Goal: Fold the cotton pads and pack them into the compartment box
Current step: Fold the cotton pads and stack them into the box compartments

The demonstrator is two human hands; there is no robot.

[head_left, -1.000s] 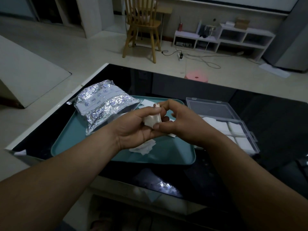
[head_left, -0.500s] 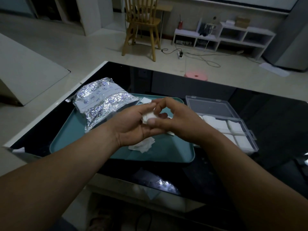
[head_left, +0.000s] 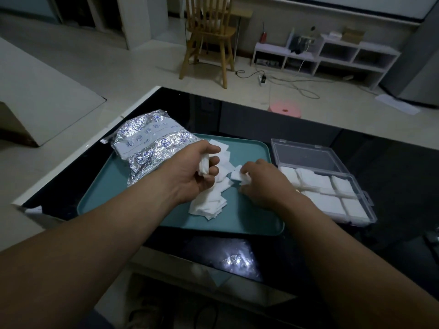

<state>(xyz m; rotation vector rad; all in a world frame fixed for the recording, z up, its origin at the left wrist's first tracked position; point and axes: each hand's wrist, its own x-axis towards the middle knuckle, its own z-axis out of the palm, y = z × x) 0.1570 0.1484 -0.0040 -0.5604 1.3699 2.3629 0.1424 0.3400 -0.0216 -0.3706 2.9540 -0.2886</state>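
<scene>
- Pinches folded pad [head_left: 204,165] in L hand [head_left: 190,176] above tray [head_left: 107,181]; holds fold tight for packing.
- Grips loose pad [head_left: 236,175] on tray w/ R hand [head_left: 261,186], fingers curled; likely next to fold.
- Has box [head_left: 306,156] open just R of tray, for short reach.

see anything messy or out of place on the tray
The loose cotton pads lie in a jumbled, overlapping heap on the tray, not stacked. The foil bag hangs over the tray's far-left rim. Nothing looks damaged.
</scene>
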